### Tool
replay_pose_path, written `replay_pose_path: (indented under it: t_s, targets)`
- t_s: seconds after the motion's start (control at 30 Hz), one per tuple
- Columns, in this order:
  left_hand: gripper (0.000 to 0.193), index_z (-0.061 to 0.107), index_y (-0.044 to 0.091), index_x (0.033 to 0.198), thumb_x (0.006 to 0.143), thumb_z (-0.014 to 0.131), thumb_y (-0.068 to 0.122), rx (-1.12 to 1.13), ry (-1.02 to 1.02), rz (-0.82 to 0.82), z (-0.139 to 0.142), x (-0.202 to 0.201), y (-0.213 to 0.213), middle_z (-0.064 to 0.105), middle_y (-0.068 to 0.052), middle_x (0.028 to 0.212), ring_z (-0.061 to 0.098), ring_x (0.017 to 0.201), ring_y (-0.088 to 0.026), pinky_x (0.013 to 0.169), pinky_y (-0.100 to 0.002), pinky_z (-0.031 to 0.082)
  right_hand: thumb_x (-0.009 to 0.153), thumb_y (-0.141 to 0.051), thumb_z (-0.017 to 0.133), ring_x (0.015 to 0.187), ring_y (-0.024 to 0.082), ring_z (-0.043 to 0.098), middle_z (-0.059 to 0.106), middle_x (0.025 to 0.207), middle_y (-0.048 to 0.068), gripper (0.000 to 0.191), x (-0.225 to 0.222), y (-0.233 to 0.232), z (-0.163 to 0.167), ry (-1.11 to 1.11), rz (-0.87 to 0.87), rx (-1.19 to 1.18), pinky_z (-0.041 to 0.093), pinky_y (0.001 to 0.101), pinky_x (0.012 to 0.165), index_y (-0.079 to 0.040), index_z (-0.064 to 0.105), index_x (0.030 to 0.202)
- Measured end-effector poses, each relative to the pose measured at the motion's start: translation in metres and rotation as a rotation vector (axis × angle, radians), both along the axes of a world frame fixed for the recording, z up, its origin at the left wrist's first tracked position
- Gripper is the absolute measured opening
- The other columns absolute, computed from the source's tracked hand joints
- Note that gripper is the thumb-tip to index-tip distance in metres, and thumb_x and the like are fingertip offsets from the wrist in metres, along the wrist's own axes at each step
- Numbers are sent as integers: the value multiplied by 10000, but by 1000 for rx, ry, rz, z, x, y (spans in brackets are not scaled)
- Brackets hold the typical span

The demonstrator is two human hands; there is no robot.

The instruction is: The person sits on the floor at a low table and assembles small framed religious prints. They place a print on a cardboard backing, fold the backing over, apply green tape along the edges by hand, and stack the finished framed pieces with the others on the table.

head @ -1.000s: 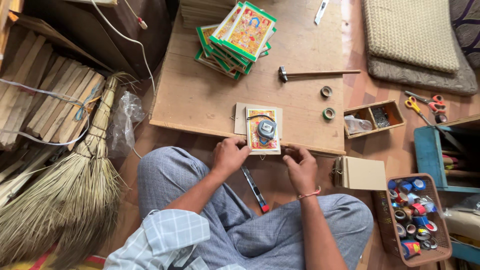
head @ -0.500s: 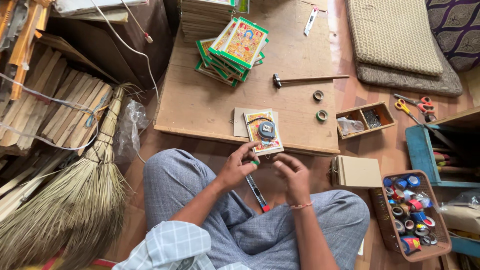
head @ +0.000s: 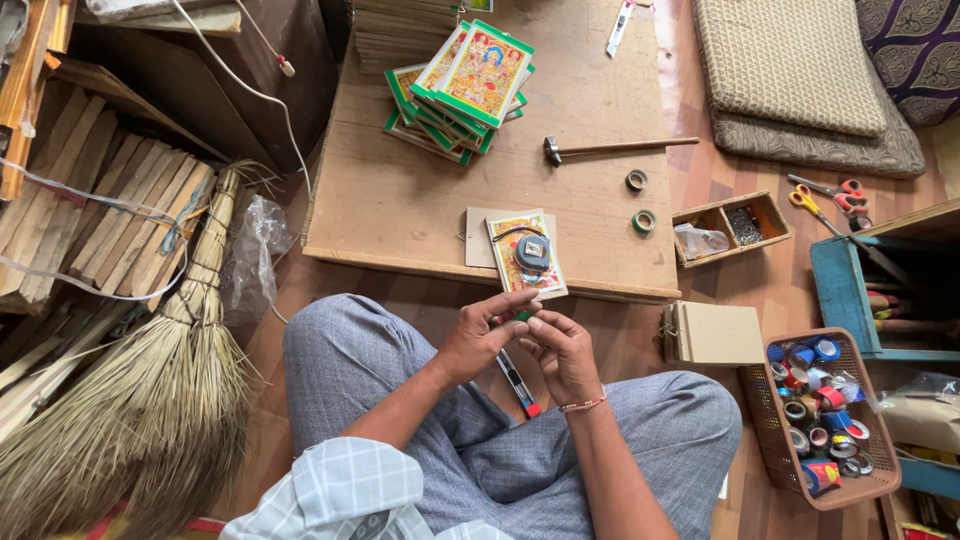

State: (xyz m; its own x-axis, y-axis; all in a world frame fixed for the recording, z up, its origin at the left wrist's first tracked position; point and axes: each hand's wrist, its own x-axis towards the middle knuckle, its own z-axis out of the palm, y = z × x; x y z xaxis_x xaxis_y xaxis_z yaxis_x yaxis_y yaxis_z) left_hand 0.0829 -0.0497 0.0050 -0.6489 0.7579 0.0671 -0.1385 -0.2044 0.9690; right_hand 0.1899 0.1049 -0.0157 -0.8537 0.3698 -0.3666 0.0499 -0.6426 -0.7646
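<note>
Head view: a small green item [head: 523,316] is pinched between the fingertips of the left hand [head: 487,335] and the right hand [head: 562,350], both closed on it, held above the lap just near of the bench [head: 400,200] edge. A second ago both hands rested on the bench edge beside the picture card [head: 527,255]; they have since drawn back and come together. A tape measure [head: 532,252] lies on the card. A hammer [head: 610,148] lies farther off.
</note>
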Motion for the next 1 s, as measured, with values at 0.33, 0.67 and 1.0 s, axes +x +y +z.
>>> replay_pose_path:
  t_s: [0.33,0.67,1.0]
  targets:
    - [392,666,30,1162,836,834,171,-217,-5,157,-7,3,6,750,-47,1050,696,971,-111,837,-292,582,904,-42,729,871,159,710,751,974,109,200,-1,-2,-19,-21,-87,216,580,285,776,50,728,1081]
    - [337,717,-16,749,746,855,292,-378,380,273,-25,-15,13,715,-131,787,702,709,-184,677,-327,550,849,-24,783,895,101,673,697,1106,56,101,-12,11,-26,-29,-371,828,573,237,761,46,723,890]
    - [393,734,2,667,713,881,363,-674,172,334,-42,-35,21,703,-149,608,706,568,-208,594,-356,551,865,-26,797,718,62,623,736,857,37,90,-35,43,-50,-224,-479,771,513,214,666,34,760,920]
